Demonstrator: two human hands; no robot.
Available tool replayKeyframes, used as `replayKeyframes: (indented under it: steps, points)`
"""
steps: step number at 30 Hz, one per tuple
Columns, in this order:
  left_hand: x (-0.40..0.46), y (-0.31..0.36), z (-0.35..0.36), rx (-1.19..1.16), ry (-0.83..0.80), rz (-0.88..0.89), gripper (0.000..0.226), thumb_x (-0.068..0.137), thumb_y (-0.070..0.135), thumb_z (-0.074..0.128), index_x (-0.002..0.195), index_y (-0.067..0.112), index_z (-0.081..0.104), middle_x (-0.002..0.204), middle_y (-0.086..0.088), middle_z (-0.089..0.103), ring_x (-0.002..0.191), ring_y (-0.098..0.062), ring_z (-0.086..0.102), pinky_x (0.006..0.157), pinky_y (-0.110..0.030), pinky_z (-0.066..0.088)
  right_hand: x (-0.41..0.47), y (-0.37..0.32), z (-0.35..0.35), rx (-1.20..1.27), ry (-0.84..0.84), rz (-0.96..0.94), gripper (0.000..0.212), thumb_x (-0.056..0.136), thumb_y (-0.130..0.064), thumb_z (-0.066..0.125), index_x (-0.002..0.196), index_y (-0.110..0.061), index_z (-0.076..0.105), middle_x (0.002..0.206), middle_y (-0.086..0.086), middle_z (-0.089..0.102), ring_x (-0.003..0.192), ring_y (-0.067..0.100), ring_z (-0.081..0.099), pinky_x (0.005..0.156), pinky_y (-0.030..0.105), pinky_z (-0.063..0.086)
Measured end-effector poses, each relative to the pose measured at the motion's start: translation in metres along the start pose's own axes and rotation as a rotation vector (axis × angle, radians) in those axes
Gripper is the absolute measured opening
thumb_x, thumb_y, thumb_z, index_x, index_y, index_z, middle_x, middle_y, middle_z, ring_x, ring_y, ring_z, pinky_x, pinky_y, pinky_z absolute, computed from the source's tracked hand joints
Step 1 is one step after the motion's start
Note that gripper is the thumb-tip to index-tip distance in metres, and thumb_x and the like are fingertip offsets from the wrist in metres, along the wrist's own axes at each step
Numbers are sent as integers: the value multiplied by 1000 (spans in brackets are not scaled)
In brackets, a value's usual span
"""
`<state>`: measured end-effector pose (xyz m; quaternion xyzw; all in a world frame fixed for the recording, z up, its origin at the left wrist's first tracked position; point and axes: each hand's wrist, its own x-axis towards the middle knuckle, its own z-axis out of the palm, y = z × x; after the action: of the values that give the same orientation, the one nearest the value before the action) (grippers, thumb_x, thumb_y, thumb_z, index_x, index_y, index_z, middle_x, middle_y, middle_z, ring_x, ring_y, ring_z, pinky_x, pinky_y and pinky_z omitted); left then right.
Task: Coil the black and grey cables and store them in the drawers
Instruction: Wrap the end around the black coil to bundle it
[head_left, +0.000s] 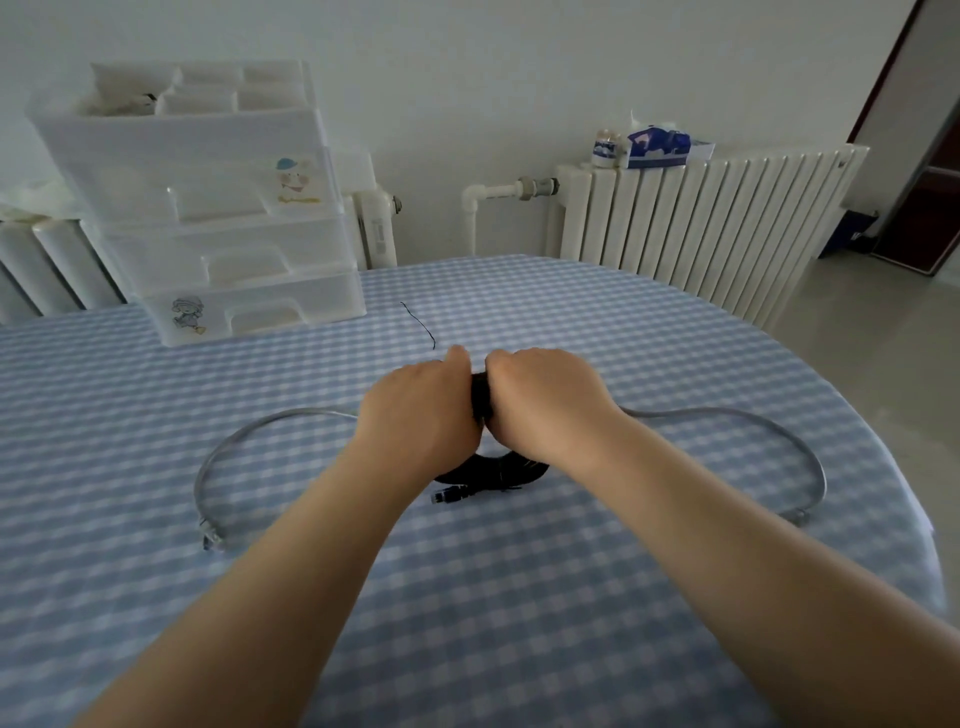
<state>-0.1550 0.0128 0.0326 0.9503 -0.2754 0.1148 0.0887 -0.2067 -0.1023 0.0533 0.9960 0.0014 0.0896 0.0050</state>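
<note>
Gripping the black cable mid-table, both hands.

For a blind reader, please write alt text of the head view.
Both hands, left and right, grip a coiled black cable on a blue checked table. A grey cable lies uncoiled behind it; white drawers stand far left.

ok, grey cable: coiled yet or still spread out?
Spread out. The grey cable lies in one wide loop on the table, ends apart; both hands are on the black cable.
</note>
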Motion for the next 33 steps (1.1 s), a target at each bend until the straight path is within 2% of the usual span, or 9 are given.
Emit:
replayKeyframes:
  steps: [8, 11, 14, 17, 23, 25, 27, 29, 33]
  points:
    - [16, -13, 4, -343, -211, -151, 24, 81, 21, 59, 65, 14, 44, 59, 1, 50, 53, -13, 44, 49, -23, 34, 31, 1, 0, 99, -163, -73, 11, 85, -8, 54, 95, -11, 53, 76, 2, 55, 62, 14, 46, 51, 27, 31]
    - [19, -28, 7, -510, -262, -283, 9, 79, 20, 61, 75, 12, 58, 63, -2, 66, 61, -18, 63, 58, -30, 49, 54, 15, -16, 589, -487, -139, 42, 86, -14, 67, 127, -12, 56, 119, 4, 63, 101, 18, 60, 82, 26, 46]
    - [20, -47, 11, -791, -266, -463, 3, 79, 9, 62, 76, 9, 61, 53, -2, 67, 57, -16, 66, 59, -25, 51, 82, 30, -17, 1102, -447, -63, 54, 94, -37, 57, 142, -16, 44, 147, -2, 44, 133, 13, 43, 109, 32, 35]
    - [21, -64, 17, -929, -277, -539, 12, 79, 5, 65, 69, 5, 57, 45, -4, 62, 52, -20, 63, 64, -32, 52, 118, 32, 16, 1109, -239, 132, 39, 102, -38, 42, 133, -19, 54, 142, 1, 50, 128, 19, 49, 100, 33, 41]
    - [24, -76, 24, -1015, -315, -574, 17, 81, 10, 69, 72, 5, 56, 46, -3, 59, 61, -25, 66, 66, -34, 55, 167, 27, 76, 847, -307, 135, 46, 102, -37, 42, 140, -12, 49, 149, 6, 44, 137, 22, 39, 109, 33, 29]
    - [26, -78, 25, -1023, -324, -574, 17, 82, 11, 69, 72, 5, 56, 47, -3, 59, 60, -23, 66, 60, -31, 53, 173, 23, 81, 714, -379, 79, 45, 101, -41, 44, 135, -13, 54, 143, 7, 50, 131, 23, 45, 105, 32, 32]
    - [28, -79, 26, -1027, -327, -577, 18, 82, 12, 69, 72, 5, 56, 47, -3, 59, 60, -23, 67, 58, -30, 52, 177, 20, 84, 585, -385, 36, 26, 97, -33, 53, 96, -13, 70, 99, 4, 66, 89, 20, 58, 81, 29, 41]
    - [29, -78, 28, -1031, -326, -581, 17, 82, 12, 68, 72, 5, 56, 47, -3, 59, 62, -24, 67, 61, -31, 53, 180, 20, 85, 448, -292, 17, 34, 84, -10, 55, 55, -20, 42, 57, -2, 41, 57, 19, 34, 54, 27, 30]
    - [30, -75, 29, -998, -309, -601, 19, 81, 12, 67, 68, 5, 56, 50, -4, 57, 61, -24, 64, 66, -33, 54, 176, 16, 84, 148, -191, 5, 30, 80, 2, 47, 55, -13, 39, 57, 1, 35, 52, 19, 31, 46, 27, 25]
